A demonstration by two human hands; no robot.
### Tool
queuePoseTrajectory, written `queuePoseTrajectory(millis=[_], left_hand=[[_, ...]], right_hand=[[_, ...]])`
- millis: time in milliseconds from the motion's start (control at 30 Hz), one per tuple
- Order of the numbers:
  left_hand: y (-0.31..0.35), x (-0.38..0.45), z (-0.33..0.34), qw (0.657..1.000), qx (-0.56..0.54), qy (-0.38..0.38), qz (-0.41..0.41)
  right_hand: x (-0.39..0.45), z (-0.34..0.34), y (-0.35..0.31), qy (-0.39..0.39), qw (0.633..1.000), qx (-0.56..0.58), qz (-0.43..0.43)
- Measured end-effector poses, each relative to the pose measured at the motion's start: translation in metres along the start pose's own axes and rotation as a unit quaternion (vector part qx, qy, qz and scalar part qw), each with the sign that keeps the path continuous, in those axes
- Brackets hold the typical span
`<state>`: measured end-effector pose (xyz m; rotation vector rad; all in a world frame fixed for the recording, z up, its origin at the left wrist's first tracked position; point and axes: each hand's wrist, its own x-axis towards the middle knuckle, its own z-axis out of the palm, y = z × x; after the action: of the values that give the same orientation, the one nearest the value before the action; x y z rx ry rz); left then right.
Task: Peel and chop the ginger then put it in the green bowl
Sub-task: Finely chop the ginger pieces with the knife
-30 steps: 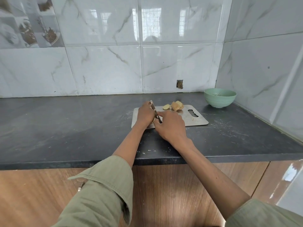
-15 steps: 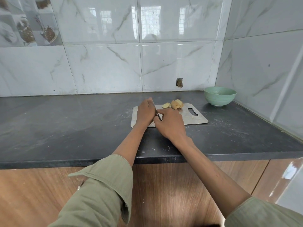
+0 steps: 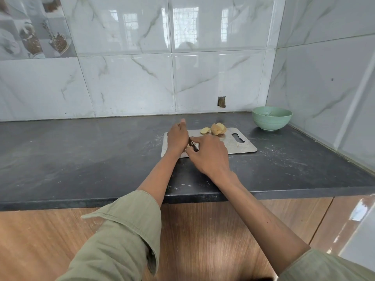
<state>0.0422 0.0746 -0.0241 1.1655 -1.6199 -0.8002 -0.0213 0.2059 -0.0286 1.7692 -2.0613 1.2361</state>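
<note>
Both my arms reach forward, hands close together. My left hand (image 3: 177, 136) curls downward. My right hand (image 3: 209, 154) lies knuckles up, forefinger extended.

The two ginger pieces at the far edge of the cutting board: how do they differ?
The larger ginger piece is a lumpy chunk with brownish patches; the small ginger piece is a flatter, pale yellow sliver. The larger lies nearer the green bowl; the small one lies nearer the left hand. They sit close together; I cannot tell if they touch. Both rest untouched on the cutting board, away from both hands.
</note>
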Motion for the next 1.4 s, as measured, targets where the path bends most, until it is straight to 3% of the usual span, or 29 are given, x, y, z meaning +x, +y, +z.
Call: queuePoseTrajectory(millis=[167, 433, 700, 1033, 1200, 1400], left_hand=[[-0.007, 0.010, 0.001, 0.999, 0.005, 0.030, -0.016], [-0.010, 0.008, -0.001, 1.000, 0.012, 0.004, -0.006], [-0.013, 0.008, 0.005, 0.983, 0.122, -0.007, 0.135], [0.017, 0.024, 0.032, 0.914, 0.305, -0.106, 0.248], [0.024, 0.042, 0.051, 0.891, 0.378, -0.168, 0.189], [0.021, 0.046, 0.054, 0.898, 0.376, -0.131, 0.187]], right_hand=[[-0.004, -0.003, 0.000, 0.011, 1.000, 0.011, -0.003], [0.010, -0.010, 0.004, 0.015, 0.998, 0.051, 0.030], [0.087, -0.031, 0.051, 0.022, 0.994, 0.108, -0.009], [0.099, -0.023, 0.087, 0.078, 0.989, 0.118, 0.042], [0.102, -0.025, 0.092, 0.083, 0.987, 0.119, 0.064], [0.103, -0.021, 0.089, 0.087, 0.991, 0.094, 0.046]])
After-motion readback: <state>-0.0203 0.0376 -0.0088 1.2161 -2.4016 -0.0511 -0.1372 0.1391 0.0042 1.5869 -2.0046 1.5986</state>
